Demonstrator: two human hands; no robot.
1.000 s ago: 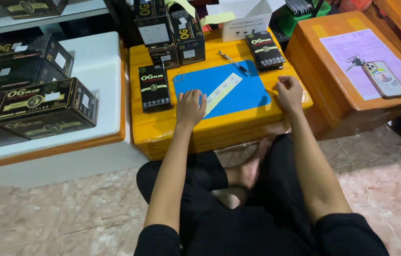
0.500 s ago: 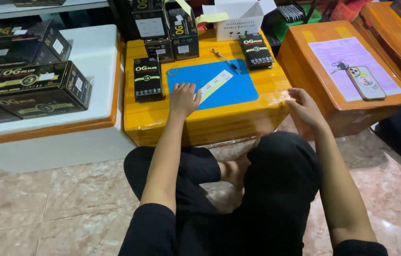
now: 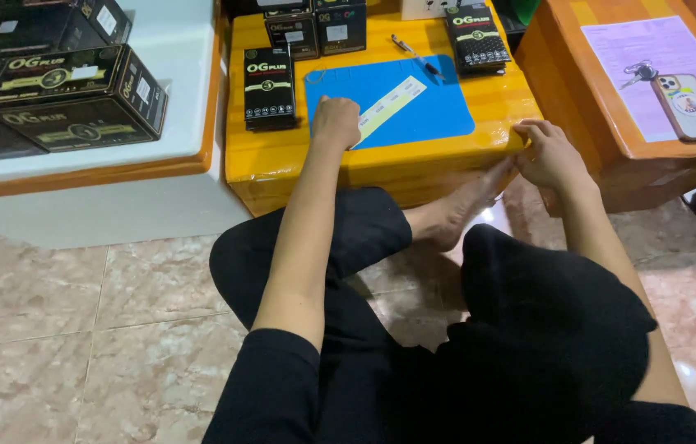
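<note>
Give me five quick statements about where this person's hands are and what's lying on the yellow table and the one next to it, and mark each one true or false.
1. The left hand rests on the blue mat, at the near end of the pale label strip. True.
2. The right hand is holding the phone. False: it grips the front right corner of the yellow table; the phone lies apart on the brown table.
3. A bunch of keys lies beside the phone on a purple sheet. True.
4. The pen lies on the floor. False: the pen lies on the mat's far edge.
5. A black box lies left of the mat. True.
</note>
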